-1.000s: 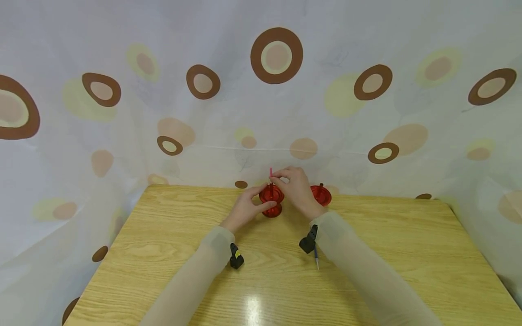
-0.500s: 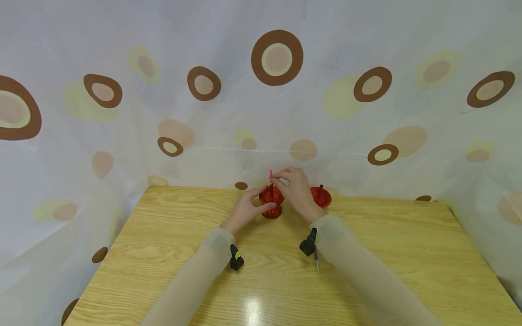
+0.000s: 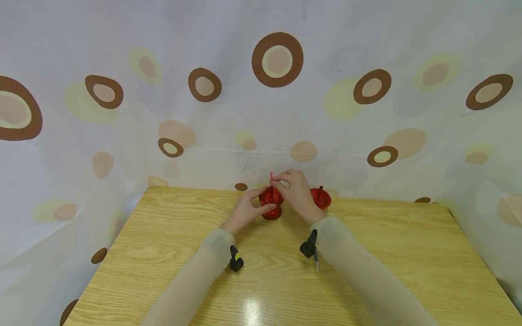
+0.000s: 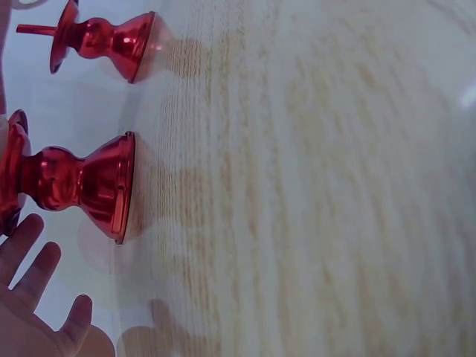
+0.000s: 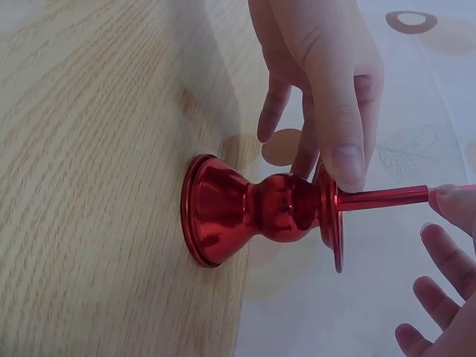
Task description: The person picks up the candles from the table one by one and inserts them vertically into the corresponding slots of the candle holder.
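A shiny red metal candle holder (image 3: 272,213) stands upright on the table near its back edge. It has a flared base, a round dish and a thin upright tube (image 5: 387,196). My left hand (image 3: 245,209) holds the dish from the left, with the thumb on its upper face in the right wrist view. At the top of the tube, my right hand (image 3: 297,192) pinches a thin pink stick (image 3: 271,175) between thumb and forefinger. The stick's lower end meets the tube's mouth; whether it goes inside cannot be told. The right hand's other fingers are spread.
Behind the right wrist stands a second, similar red candle holder (image 3: 321,198), partly hidden. A slim blue pen-like thing with a pale tip (image 3: 316,261) lies under the right wrist camera. Patterned cloth (image 3: 228,122) hangs behind the wooden table (image 3: 163,235).
Both hands keep nearly the same places, at the dish and on the pink stick. The whole head view has shifted slightly downward.
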Action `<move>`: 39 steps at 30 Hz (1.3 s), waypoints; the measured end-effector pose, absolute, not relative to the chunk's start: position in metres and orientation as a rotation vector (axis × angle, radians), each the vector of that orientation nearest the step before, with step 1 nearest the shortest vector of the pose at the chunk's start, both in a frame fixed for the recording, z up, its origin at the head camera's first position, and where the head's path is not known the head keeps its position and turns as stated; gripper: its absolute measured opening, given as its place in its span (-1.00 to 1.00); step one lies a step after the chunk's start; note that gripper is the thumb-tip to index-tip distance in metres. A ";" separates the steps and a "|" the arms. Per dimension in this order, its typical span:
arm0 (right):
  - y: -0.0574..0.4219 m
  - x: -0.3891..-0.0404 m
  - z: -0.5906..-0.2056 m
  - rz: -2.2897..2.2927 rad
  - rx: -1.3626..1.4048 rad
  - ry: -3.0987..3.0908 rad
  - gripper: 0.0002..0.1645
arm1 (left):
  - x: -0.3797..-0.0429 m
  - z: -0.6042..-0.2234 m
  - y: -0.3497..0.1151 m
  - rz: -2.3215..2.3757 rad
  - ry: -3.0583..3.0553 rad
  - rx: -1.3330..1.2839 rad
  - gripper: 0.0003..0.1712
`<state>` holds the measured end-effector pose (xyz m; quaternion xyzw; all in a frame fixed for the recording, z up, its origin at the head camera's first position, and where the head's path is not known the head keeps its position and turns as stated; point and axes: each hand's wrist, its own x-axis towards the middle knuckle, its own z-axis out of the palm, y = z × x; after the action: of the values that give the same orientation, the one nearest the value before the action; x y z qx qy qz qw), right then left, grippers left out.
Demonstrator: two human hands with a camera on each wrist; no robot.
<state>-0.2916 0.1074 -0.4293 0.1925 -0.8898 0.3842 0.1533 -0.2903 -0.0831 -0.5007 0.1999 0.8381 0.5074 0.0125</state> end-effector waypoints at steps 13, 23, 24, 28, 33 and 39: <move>0.108 -0.289 -0.430 1.102 0.564 -2.553 -0.82 | -0.289 -0.501 -0.083 1.593 2.610 0.629 -0.13; 0.110 -0.289 -0.430 1.141 0.541 -2.591 -0.79 | -0.289 -0.501 -0.082 1.586 2.613 0.657 -0.14; 0.110 -0.289 -0.430 1.143 0.541 -2.592 -0.79 | -0.289 -0.500 -0.082 1.590 2.611 0.665 -0.14; 0.110 -0.290 -0.431 1.142 0.543 -2.587 -0.80 | -0.289 -0.499 -0.082 1.591 2.609 0.684 -0.14; 0.110 -0.289 -0.431 1.132 0.558 -2.593 -0.79 | -0.289 -0.498 -0.082 1.571 2.621 0.659 -0.12; 0.112 -0.288 -0.432 1.161 0.543 -2.637 -0.72 | -0.288 -0.499 -0.081 1.586 2.612 0.630 -0.13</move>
<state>-0.2882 0.1117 -0.4316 0.1843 -0.8944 0.3939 0.1044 -0.2880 -0.0815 -0.4985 0.2018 0.8372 0.5083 0.0107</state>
